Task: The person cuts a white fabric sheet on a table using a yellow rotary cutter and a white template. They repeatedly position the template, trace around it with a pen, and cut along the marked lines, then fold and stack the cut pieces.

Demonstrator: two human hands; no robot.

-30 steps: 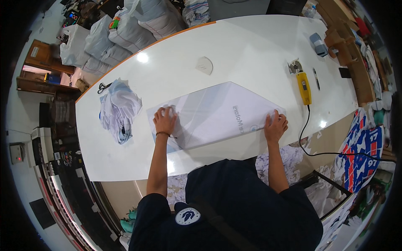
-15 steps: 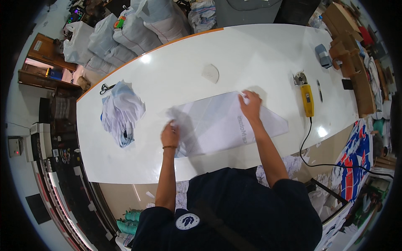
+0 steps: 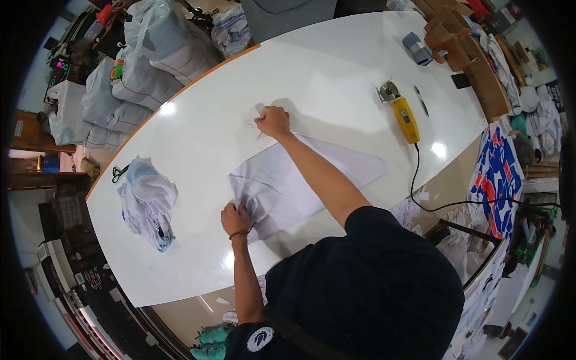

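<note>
On the white table (image 3: 198, 150), a pale fabric piece (image 3: 324, 174) lies with its left part rumpled. My left hand (image 3: 236, 221) has its fingers closed on that left edge. Above the fabric, my right hand (image 3: 273, 122) is closed on a small pale quarter-round piece (image 3: 254, 125), partly hidden by the fingers. A rumpled pile of white and light blue cloth (image 3: 147, 210) lies left of my hands, beside black-handled scissors (image 3: 118, 174).
A yellow corded cutter (image 3: 405, 120), a slim pen-like tool (image 3: 421, 101) and a grey-blue rolled bundle (image 3: 417, 49) lie on the right. Beyond are cardboard boxes (image 3: 480, 78) and stacked sacks (image 3: 168, 48). The black cord hangs over the table's edge.
My right hand has moved from the fabric's right side up to the quarter-round piece. My left hand has shifted lower and rumpled the fabric. The view has turned.
</note>
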